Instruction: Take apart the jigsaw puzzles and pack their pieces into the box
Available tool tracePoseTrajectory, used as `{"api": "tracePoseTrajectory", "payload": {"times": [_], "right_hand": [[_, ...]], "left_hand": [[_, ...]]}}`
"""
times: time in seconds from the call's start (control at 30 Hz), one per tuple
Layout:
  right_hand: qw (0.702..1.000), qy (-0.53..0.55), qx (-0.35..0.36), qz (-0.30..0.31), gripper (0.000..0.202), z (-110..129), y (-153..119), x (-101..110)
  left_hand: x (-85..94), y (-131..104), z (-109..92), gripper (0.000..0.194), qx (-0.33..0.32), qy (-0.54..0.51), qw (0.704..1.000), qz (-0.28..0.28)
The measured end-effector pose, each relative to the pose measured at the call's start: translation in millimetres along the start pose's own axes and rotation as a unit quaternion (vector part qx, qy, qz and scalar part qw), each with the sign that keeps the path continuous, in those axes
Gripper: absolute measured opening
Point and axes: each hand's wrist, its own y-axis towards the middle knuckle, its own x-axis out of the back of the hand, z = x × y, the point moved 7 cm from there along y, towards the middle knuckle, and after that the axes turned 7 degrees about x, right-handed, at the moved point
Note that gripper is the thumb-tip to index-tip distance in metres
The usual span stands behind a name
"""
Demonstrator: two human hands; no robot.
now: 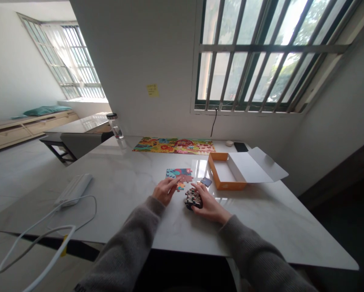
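A white marbled counter (124,166) fills the lower middle of the frame. Right of centre lies an open orange box (230,185), its white lid folded out to the right; its tray lies apart from the hands. A long, bright picture strip (172,145) lies flat along the counter's back edge, upper middle. At the left, a white power strip (75,188) sits with its cable (56,257) looping over the front edge; a knee or sleeve catching that loop could drag the strip.

The right hand (210,207), just right of centre, curves thumb and fingers around a stack of puzzle pieces (192,198). The left hand (164,190) reaches to the middle, fingertips over a partly joined puzzle patch (176,173); I cannot tell whether they pinch a piece or only press. Sideways pressure there could part the joints or slide the whole patch on the glossy surface.

The stack's edges look uneven, so a loosened grip would probably let pieces fan out and scatter. Smallest, a dark loose piece (206,181) lies just beyond the right fingers, where a turn of that hand could knock it.
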Motion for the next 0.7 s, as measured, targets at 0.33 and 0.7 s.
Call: {"api": "tracePoseTrajectory", "payload": {"times": [0.33, 0.7], "right_hand": [[1.000, 0.000, 0.010, -0.019, 0.085, -3.0, -1.7, -2.1], [1.000, -0.008, -0.005, -0.013, 0.085, -4.8, -3.8, -1.1]], "left_hand": [[-38.5, -22.1, -46.8, 0.057, -0.110, 0.054, 0.988, 0.098], [-19.4, -25.1, -38.9, 0.052, -0.033, -0.051, 0.996, 0.060]]}}
